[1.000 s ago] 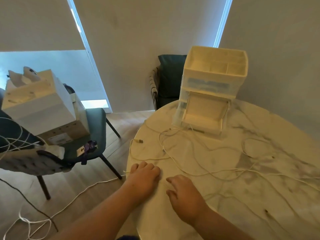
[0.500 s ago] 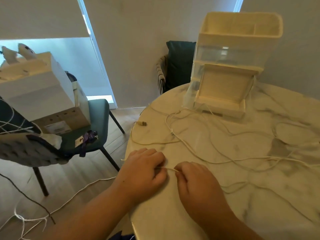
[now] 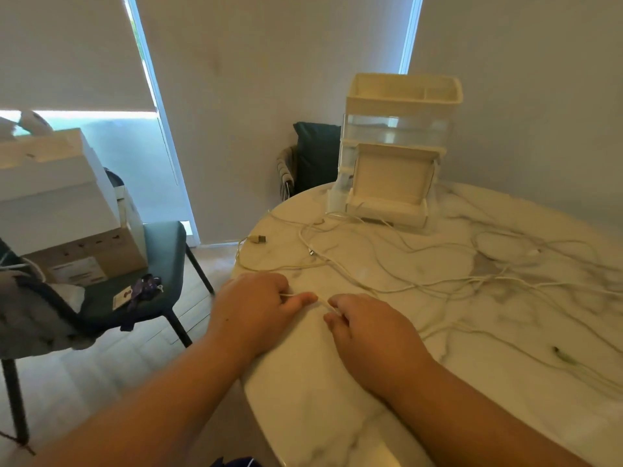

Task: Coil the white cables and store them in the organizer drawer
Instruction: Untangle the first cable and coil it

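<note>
Several thin white cables point(image 3: 435, 281) sprawl loose and tangled over the round marble table point(image 3: 337, 409). A plug end point(image 3: 259, 238) lies near the table's left edge. At the near left edge my left hand point(image 3: 251, 306) and my right hand point(image 3: 369, 330) lie close together, each pinching the same white cable, with a short stretch of it taut between them. A cream desk organizer point(image 3: 401, 129) stands at the far side of the table. Its bottom drawer point(image 3: 387, 200) is pulled out toward me.
A dark green chair point(image 3: 148, 264) to the left of the table carries stacked white and brown boxes point(image 3: 57, 210). Another dark chair point(image 3: 315, 156) stands behind the table by the wall. The floor is wood.
Both hands went from lying flat on the table edge to pinching one cable between them. The view has shifted so the organizer sits further right and lower.
</note>
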`<state>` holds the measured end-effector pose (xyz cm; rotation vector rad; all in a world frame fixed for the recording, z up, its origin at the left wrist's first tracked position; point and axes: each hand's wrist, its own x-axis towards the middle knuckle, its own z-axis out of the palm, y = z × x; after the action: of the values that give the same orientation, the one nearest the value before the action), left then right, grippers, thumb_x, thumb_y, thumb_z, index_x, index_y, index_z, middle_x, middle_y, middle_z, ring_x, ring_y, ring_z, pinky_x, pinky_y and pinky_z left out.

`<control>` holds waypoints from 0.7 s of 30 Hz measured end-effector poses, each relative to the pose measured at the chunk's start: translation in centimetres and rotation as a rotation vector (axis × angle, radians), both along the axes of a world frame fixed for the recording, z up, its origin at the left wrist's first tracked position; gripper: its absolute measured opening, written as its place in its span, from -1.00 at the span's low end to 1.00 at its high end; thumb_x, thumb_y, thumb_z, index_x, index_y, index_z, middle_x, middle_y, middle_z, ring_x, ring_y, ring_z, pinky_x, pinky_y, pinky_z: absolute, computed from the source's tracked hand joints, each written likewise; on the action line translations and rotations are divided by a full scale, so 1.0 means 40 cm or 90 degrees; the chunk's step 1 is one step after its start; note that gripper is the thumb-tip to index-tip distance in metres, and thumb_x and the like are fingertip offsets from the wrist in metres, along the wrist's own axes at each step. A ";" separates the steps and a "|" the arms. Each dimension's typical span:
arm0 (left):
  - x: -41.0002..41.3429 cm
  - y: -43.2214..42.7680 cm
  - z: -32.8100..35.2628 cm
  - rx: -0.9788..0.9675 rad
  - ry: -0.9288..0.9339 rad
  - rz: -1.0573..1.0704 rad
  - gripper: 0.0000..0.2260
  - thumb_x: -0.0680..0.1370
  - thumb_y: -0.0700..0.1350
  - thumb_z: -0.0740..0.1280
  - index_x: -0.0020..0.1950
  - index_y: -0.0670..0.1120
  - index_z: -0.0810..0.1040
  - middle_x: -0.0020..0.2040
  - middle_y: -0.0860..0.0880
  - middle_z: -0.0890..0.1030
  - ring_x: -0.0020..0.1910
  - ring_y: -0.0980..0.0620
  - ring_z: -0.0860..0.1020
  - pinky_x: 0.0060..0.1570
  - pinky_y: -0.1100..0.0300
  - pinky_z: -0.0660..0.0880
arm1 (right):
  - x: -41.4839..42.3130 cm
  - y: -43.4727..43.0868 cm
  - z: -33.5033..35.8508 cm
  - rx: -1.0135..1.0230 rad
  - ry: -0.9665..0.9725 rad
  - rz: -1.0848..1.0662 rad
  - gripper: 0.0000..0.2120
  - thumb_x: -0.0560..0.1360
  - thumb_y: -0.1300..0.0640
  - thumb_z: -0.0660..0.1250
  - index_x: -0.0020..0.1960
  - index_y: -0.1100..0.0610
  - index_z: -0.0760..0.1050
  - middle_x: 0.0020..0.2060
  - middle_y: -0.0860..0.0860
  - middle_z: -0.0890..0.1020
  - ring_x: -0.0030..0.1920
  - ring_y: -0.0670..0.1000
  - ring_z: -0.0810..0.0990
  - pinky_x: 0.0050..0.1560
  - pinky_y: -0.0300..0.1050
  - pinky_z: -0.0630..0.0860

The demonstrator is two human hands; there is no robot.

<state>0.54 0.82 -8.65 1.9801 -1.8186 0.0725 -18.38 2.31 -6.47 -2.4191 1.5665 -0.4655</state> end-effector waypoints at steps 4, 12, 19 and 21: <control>0.001 0.009 0.010 0.011 0.033 -0.012 -0.34 0.30 0.61 0.07 -0.40 -0.01 0.42 -0.42 0.08 0.48 -0.34 0.13 0.46 -0.31 0.14 0.44 | -0.027 0.007 0.041 -0.047 -0.001 -0.036 -0.74 0.60 -0.11 0.13 0.19 -0.10 0.51 0.06 -0.11 0.61 0.10 -0.03 0.55 0.08 -0.06 0.48; 0.002 0.022 0.040 0.087 0.074 -0.112 -0.55 0.56 0.27 0.20 -0.30 -0.08 0.43 -0.33 0.00 0.52 -0.27 0.03 0.52 -0.23 0.11 0.45 | -0.139 0.017 0.084 -0.142 -0.086 -0.086 -0.85 0.57 -0.05 0.25 -0.03 -0.08 0.60 -0.15 -0.15 0.59 -0.08 -0.10 0.53 -0.02 -0.10 0.47; -0.075 0.031 0.179 0.307 0.371 -0.296 -0.70 0.61 -0.07 0.23 -0.33 -0.05 0.42 -0.39 0.04 0.37 -0.43 0.09 0.30 -0.35 0.19 0.29 | -0.211 -0.039 0.078 -0.168 -0.166 -0.050 -0.72 0.56 0.29 0.24 0.17 0.08 0.61 0.14 -0.01 0.60 0.21 -0.04 0.50 0.25 -0.24 0.33; -0.120 0.030 0.218 0.384 0.531 -0.354 -0.70 0.61 -0.13 0.14 -0.32 -0.05 0.43 -0.37 -0.01 0.33 -0.43 0.06 0.23 -0.38 0.17 0.21 | -0.222 -0.036 0.072 -0.239 -0.183 -0.025 -0.68 0.54 0.16 0.25 0.26 0.02 0.57 0.22 -0.05 0.58 0.27 -0.10 0.46 0.37 -0.09 0.34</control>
<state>-4.27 2.04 0.07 1.3598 -1.7900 -1.3822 -27.27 0.86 -3.61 -2.4328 1.5107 -1.1518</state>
